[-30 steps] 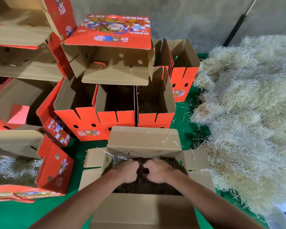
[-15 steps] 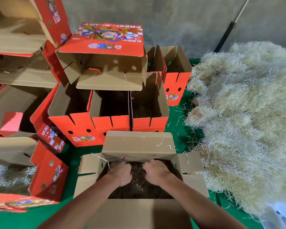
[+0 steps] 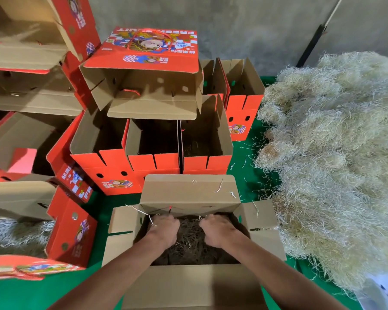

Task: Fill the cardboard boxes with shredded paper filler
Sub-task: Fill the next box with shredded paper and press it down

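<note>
Both hands down inside an open cardboard box (image 3: 188,193) on the green table cover (image 3: 31,291), all 4 flaps folded outward. Left hand (image 3: 165,231) and right hand (image 3: 217,231) set apart, knuckles up, fingers bent downward into the shredded paper filler (image 3: 189,242) lying dark and shadowed at the bottom. Fingertips buried in the strands, so cannot tell whether clamped on a tuft or only pressing. A gap of filler visible between the 2 hands. A few loose pale strands on the far flap and on the left flap.

Just right of the box, a large pale heap of shredded paper (image 3: 334,164), touching the right flap and spreading toward the grey wall (image 3: 244,23).

Behind the box, a row of red-and-brown printed boxes (image 3: 148,162) standing open, interiors dark, with another printed box (image 3: 143,70) tipped on its side on top. More stacked boxes at far left. At near left, a red box on its side (image 3: 72,227) with pale filler (image 3: 16,233) showing inside.

A dark pole (image 3: 311,45) leaning against the wall at upper right.
</note>
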`<state>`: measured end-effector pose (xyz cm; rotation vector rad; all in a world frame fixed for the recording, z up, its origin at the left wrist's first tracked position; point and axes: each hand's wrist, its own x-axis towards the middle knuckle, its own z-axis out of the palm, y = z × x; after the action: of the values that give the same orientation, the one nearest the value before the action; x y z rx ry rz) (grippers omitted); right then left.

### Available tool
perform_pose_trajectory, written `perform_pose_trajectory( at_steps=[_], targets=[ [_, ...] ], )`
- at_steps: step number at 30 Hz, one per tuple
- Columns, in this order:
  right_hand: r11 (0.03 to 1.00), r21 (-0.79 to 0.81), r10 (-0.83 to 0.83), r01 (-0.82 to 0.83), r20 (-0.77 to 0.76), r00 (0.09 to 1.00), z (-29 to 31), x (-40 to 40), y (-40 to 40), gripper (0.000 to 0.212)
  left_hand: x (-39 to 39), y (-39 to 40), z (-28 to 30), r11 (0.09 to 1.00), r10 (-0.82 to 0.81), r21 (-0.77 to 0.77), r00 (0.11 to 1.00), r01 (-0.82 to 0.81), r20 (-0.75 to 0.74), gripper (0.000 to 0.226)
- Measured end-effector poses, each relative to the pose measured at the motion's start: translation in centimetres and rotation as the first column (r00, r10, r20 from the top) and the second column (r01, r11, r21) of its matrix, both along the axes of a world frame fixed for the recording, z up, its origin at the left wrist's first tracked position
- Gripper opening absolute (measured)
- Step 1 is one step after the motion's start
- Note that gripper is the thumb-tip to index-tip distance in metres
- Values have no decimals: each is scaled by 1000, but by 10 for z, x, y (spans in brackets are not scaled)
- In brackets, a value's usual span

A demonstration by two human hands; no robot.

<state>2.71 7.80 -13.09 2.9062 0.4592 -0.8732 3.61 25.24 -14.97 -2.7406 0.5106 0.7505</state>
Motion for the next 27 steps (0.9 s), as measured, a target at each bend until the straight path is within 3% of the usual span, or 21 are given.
perform_pose_trajectory(
  at_steps=[5,9,11,14,17,20,23,25,27],
  targets=[
    [996,-88,-47,32,-172,984,-6,-7,-10,42,1,10,-3,994,106,34,966,-101,-236,34],
    [996,-15,-87,86,-188,978,11,-2,-5,35,4,7,16,990,131,-17,946,-143,-296,26],
    [994,63,-73,87,-197,978,25,2,-5,30,3,5,28,985,89,-113,951,-127,-298,21],
    [969,237,-29,70,-174,984,50,7,-5,18,2,-3,53,933,44,-338,971,-124,-234,5],
    [900,433,-36,58,-60,998,85,13,-7,5,11,-11,92,814,23,-570,986,-114,-164,14],
    [818,573,-123,50,90,988,116,14,-18,13,18,-12,125,684,71,-723,995,-95,-64,28],
    [697,713,-259,75,153,954,132,11,-39,9,22,-16,137,590,98,-807,992,9,83,18],
    [668,739,-332,85,194,923,132,4,-55,13,22,-25,134,614,20,-783,991,93,133,10],
    [720,678,-402,148,234,885,121,-2,-72,22,19,-38,123,691,-54,-711,990,131,130,33]
  ],
)
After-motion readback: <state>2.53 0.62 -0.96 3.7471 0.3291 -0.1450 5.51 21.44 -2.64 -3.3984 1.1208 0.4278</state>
